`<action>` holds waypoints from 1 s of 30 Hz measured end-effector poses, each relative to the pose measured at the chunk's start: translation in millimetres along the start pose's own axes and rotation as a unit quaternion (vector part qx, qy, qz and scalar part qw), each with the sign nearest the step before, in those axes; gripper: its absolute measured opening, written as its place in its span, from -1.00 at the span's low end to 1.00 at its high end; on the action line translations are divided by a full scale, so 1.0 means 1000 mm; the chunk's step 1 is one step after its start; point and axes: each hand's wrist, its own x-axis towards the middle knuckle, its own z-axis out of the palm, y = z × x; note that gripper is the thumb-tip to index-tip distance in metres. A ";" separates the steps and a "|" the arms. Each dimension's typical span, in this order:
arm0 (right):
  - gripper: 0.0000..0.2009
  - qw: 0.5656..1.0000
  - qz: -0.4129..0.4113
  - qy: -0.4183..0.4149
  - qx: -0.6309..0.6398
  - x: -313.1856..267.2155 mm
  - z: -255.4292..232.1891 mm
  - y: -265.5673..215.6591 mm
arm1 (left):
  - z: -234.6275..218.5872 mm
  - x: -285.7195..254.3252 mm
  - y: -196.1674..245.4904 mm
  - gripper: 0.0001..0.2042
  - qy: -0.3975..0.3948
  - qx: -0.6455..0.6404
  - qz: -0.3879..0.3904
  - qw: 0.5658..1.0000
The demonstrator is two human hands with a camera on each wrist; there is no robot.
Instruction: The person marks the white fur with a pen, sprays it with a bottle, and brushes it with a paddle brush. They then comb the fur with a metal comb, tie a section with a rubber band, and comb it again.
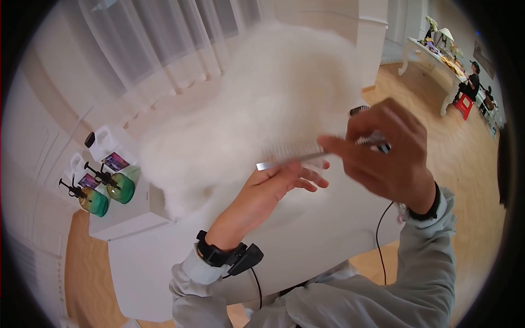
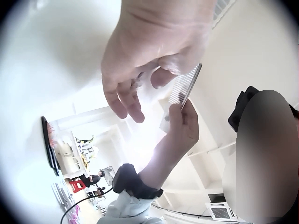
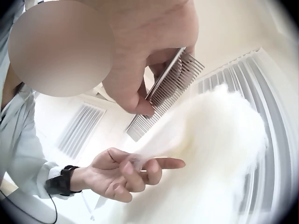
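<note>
A large mass of fluffy white fur [image 1: 191,136], shaped like a dog, stands on the white table [image 1: 262,257]. My right hand [image 1: 391,156] pinches a metal comb [image 3: 163,98] between thumb and fingers, teeth towards the fur. Palm up under the comb, my left hand [image 1: 273,188] is at the fur's near side. In the right wrist view a wisp of fur [image 3: 156,144] runs from the coat into the left hand's loosely curled fingers. The comb's free end overlaps the left hand in the head view and lies near its thumb in the left wrist view.
Two green-amber spray bottles [image 1: 120,187] stand with white containers [image 1: 106,142] on a white box [image 1: 128,218] at the left. Black cables hang from both wrists. Behind are curtains [image 1: 158,49]; far right, a person [image 1: 471,82] sits near a long table [image 1: 432,52].
</note>
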 end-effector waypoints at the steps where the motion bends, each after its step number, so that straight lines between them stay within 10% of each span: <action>1: -0.52 1.000 -0.002 -0.001 0.001 -0.004 -0.001 -0.004 | -0.002 -0.001 -0.002 -0.70 -0.004 0.005 -0.003 1.000; 17: -0.62 1.000 0.007 -0.013 0.010 -0.015 0.000 -0.008 | -0.026 -0.024 -0.020 -0.56 -0.063 -0.087 0.046 0.993; 30: -0.70 0.995 0.065 0.063 0.032 -0.023 0.000 -0.003 | -0.020 -0.172 -0.033 -0.51 0.085 0.061 -0.335 0.936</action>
